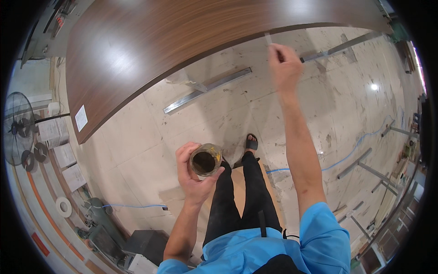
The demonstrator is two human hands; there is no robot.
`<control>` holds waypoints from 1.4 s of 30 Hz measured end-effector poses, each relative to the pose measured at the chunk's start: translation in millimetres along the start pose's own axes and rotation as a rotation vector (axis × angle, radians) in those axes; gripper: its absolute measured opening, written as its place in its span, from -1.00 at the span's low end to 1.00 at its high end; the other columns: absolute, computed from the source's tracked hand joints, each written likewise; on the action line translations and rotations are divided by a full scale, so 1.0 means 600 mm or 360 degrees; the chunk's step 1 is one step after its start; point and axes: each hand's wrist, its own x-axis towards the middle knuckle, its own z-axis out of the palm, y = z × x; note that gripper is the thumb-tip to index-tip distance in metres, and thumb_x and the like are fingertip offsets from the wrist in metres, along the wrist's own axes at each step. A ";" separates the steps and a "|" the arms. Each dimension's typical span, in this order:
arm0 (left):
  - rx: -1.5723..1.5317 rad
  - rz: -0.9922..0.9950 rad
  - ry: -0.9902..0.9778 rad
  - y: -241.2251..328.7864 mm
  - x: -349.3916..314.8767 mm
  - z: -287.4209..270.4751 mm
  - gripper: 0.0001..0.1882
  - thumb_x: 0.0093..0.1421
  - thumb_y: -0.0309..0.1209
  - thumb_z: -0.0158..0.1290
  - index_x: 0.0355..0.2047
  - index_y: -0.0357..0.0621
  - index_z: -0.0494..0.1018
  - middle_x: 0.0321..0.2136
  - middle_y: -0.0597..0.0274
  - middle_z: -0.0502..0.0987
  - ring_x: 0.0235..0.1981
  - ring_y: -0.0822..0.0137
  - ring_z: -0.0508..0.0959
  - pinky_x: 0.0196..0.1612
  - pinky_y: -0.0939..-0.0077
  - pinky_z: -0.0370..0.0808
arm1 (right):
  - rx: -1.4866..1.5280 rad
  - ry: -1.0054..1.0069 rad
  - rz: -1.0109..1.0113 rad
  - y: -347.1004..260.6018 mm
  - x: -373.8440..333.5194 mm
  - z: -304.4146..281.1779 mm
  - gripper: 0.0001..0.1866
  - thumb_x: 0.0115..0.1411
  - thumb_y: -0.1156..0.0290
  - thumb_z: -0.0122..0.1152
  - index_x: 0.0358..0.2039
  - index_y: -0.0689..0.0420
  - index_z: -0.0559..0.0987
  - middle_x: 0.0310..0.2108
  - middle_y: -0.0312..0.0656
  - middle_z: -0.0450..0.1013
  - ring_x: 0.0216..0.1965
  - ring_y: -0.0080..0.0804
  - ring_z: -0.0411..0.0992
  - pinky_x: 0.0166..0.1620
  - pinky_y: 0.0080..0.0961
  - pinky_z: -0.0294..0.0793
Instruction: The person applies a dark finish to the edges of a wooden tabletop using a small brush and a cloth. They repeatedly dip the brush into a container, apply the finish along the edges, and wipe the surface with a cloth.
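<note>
My left hand [194, 176] is wrapped round a round open jar [217, 157] with a stained, yellow-marked rim and something dark inside. It is held in front of my legs, its mouth facing up. My right hand [286, 68] is stretched forward, its fingers closed together, just off the near edge of a large brown wood-grain tabletop [182, 45]. A small pale sliver [268, 38] shows between those fingertips and the edge. It is blurred, and I cannot make out what it is.
Metal legs [207, 90] stand under the tabletop. A blue hose [342, 160] runs across the tiled floor on the right, near loose metal frames [365, 166]. On the left are a black fan [19, 130], a green tank [102, 214] and stacked boards [39, 210].
</note>
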 end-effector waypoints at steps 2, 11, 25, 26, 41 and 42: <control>0.0001 -0.0013 -0.0007 0.003 0.002 0.014 -0.17 -0.06 -0.53 0.54 0.20 -0.21 0.35 0.10 0.07 0.33 0.15 0.19 0.43 0.23 0.32 0.45 | 0.0077 -0.0302 -0.0194 0.008 -0.011 0.002 -0.93 0.23 0.52 0.33 -0.30 0.21 0.72 -0.39 -0.09 0.60 -0.43 -0.25 0.56 -0.31 -0.37 0.53; 0.0082 0.0039 -0.0067 0.024 0.021 0.073 -0.17 -0.06 -0.56 0.50 0.21 -0.22 0.34 0.11 0.06 0.31 0.16 0.18 0.42 0.24 0.30 0.46 | -0.0161 0.0312 0.0083 0.112 0.123 -0.097 -0.93 0.26 0.52 0.33 -0.27 0.19 0.72 -0.36 -0.11 0.62 -0.40 -0.31 0.56 -0.29 -0.44 0.53; 0.0086 0.0032 -0.0107 0.045 0.052 0.189 -0.14 -0.08 -0.50 0.53 0.22 -0.21 0.33 0.11 0.05 0.32 0.18 0.15 0.40 0.27 0.25 0.41 | -0.0240 0.0450 0.0038 0.288 0.291 -0.206 -0.84 0.26 0.42 0.24 -0.40 0.21 0.66 -0.48 -0.05 0.54 -0.39 -0.05 0.54 -0.29 -0.23 0.49; 0.0107 0.0018 -0.0104 0.048 0.055 0.194 -0.14 -0.08 -0.49 0.53 0.22 -0.21 0.33 0.12 0.05 0.32 0.19 0.14 0.40 0.28 0.25 0.41 | -0.0285 0.0340 -0.0024 0.294 0.294 -0.213 -0.85 0.26 0.42 0.24 -0.40 0.20 0.66 -0.49 -0.05 0.54 -0.39 -0.04 0.53 -0.29 -0.21 0.49; 0.0108 0.0026 -0.0190 0.065 0.095 0.277 -0.13 -0.06 -0.41 0.55 0.23 -0.18 0.32 0.11 0.07 0.33 0.19 0.11 0.39 0.27 0.24 0.41 | -0.0534 0.0411 0.0033 0.415 0.402 -0.310 -0.86 0.21 0.37 0.27 -0.38 0.17 0.69 -0.41 -0.01 0.57 -0.33 0.00 0.56 -0.24 -0.15 0.51; 0.0109 0.0024 -0.0187 0.064 0.093 0.282 -0.13 -0.06 -0.41 0.55 0.23 -0.18 0.32 0.11 0.07 0.33 0.19 0.11 0.39 0.27 0.24 0.41 | -0.0507 0.0349 -0.0031 0.417 0.398 -0.316 -0.86 0.21 0.38 0.27 -0.38 0.17 0.69 -0.41 -0.01 0.57 -0.32 0.00 0.56 -0.23 -0.16 0.51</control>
